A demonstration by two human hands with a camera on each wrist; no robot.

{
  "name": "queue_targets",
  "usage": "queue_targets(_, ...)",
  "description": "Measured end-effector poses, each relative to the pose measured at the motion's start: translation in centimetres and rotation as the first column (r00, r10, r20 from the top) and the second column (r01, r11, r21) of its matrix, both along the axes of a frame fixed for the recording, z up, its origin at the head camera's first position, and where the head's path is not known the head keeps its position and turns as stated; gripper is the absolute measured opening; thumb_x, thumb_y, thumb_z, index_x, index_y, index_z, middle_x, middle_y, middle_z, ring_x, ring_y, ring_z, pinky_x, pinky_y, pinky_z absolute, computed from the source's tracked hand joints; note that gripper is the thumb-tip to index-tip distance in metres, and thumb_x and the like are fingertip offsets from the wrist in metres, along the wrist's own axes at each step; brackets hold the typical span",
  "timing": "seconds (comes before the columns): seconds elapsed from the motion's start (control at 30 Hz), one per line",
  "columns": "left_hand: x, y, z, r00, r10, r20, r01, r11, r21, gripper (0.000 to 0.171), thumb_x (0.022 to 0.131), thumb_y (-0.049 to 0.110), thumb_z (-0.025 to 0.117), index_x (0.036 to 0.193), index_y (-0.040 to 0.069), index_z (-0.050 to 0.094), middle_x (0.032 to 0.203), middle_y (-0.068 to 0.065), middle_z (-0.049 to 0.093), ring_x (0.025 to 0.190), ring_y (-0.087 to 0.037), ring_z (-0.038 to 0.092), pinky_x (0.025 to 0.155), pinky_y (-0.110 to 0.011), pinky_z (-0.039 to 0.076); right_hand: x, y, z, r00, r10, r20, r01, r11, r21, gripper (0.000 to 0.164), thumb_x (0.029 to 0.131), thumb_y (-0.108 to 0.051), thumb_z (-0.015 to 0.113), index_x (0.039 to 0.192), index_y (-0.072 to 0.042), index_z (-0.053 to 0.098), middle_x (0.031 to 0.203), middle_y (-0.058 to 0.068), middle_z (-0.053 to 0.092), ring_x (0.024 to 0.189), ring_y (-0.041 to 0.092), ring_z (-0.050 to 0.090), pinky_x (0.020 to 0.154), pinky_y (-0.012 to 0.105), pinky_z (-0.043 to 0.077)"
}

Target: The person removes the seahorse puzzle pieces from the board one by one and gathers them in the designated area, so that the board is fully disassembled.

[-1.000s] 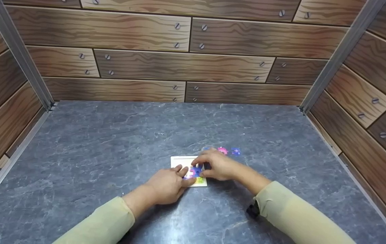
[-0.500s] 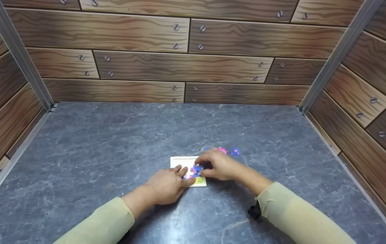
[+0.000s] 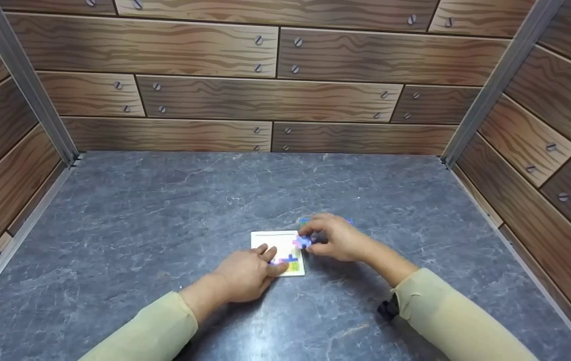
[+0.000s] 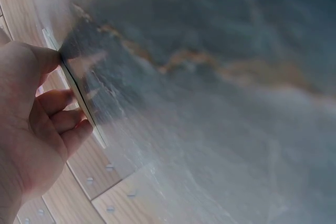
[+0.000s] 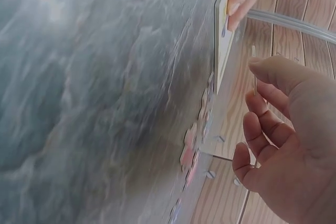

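A jigsaw puzzle tray [image 3: 269, 239] with a pale frame lies flat on the dark marbled table. My left hand [image 3: 245, 273] rests on its lower left, fingers spread across the tray and its coloured bottom pieces [image 3: 293, 266]. In the left wrist view, the thumb and fingertips touch the thin tray [image 4: 80, 92]. Over the tray's right edge, my right hand [image 3: 338, 238] pinches a blue and pink puzzle piece [image 3: 304, 242] between thumb and fingers. Seen edge-on in the right wrist view, that piece [image 5: 254, 51] is held clear of the table.
Loose puzzle pieces [image 5: 189, 148] lie on the table beyond the tray, mostly hidden behind my right hand in the head view. Wood-patterned walls [image 3: 205, 95] with metal corner posts [image 3: 496, 85] enclose the table at the back and sides.
My right hand has lifted the blue and pink puzzle piece out of the tray and moved it slightly right and away, baring a pale area. My left hand has stayed put.
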State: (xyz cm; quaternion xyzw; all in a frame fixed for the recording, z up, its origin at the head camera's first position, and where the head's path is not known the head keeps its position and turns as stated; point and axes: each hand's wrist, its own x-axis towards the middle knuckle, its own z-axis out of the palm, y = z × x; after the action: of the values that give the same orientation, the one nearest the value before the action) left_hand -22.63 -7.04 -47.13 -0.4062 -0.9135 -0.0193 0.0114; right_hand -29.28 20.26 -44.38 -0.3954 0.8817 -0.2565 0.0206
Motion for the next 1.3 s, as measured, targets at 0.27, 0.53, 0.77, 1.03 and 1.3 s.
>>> queue_targets(0.27, -0.1, 0.0, -0.1, 1.0, -0.01, -0.001, 0.01, 1.0, -0.002, 0.041, 0.11, 0.029, 0.054, 0.15, 0.029, 0.063, 0.15, -0.02, 0.06, 0.136, -0.041, 0.059, 0.102, -0.053, 0.056, -0.1, 1.8, 0.2, 0.997, -0.059, 0.042, 0.06, 0.998, -0.018, 0.03, 0.093, -0.012, 0.081, 0.122, -0.008, 0.076, 0.113, 0.004, 0.07, 0.099, 0.027, 0.067, 0.082, 0.046, 0.058)
queue_targets(0.53, -0.1, -0.1, 0.2, 0.999, 0.012, 0.053, -0.011, 1.0, -0.017, 0.041, 0.112, 0.027, 0.051, 0.152, 0.03, 0.062, 0.154, -0.02, 0.056, 0.141, -0.04, 0.055, 0.106, -0.053, 0.053, -0.2, 4.0, 0.7, 0.996, -0.083, 0.012, 0.084, 0.996, -0.034, 0.029, 0.09, -0.007, 0.08, 0.119, -0.005, 0.076, 0.113, 0.007, 0.072, 0.102, 0.031, 0.068, 0.09, 0.057, 0.056)
queue_targets(0.77, -0.1, -0.1, 0.2, 1.0, -0.006, 0.021, 0.006, 1.0, -0.001, 0.041, 0.109, 0.024, 0.055, 0.15, 0.028, 0.064, 0.151, -0.021, 0.058, 0.138, -0.041, 0.057, 0.105, -0.053, 0.054, -0.5, 5.9, 0.6, 0.992, -0.122, -0.012, 0.121, 0.991, -0.049, 0.03, 0.088, -0.003, 0.081, 0.118, -0.005, 0.077, 0.11, 0.005, 0.073, 0.1, 0.026, 0.068, 0.088, 0.051, 0.056)
queue_targets(1.03, -0.1, -0.1, 0.3, 0.999, 0.009, 0.038, -0.009, 1.0, -0.001, 0.041, 0.11, 0.025, 0.055, 0.15, 0.028, 0.064, 0.152, -0.02, 0.057, 0.139, -0.041, 0.057, 0.106, -0.053, 0.053, -0.6, 7.7, 0.6, 0.988, -0.152, 0.006, 0.152, 0.988, -0.036, 0.029, 0.09, -0.006, 0.081, 0.119, -0.007, 0.077, 0.108, 0.003, 0.072, 0.097, 0.025, 0.065, 0.083, 0.043, 0.054)
queue_targets(1.3, 0.0, -0.1, 0.2, 1.0, -0.002, 0.025, 0.002, 1.0, 0.02, 0.041, 0.109, 0.023, 0.056, 0.148, 0.027, 0.065, 0.15, -0.021, 0.059, 0.137, -0.042, 0.058, 0.104, -0.054, 0.054, -0.5, 9.4, -0.1, 0.987, -0.158, 0.009, 0.158, 0.986, -0.05, 0.029, 0.088, -0.003, 0.079, 0.117, -0.006, 0.078, 0.107, 0.005, 0.071, 0.093, 0.025, 0.065, 0.081, 0.045, 0.056)
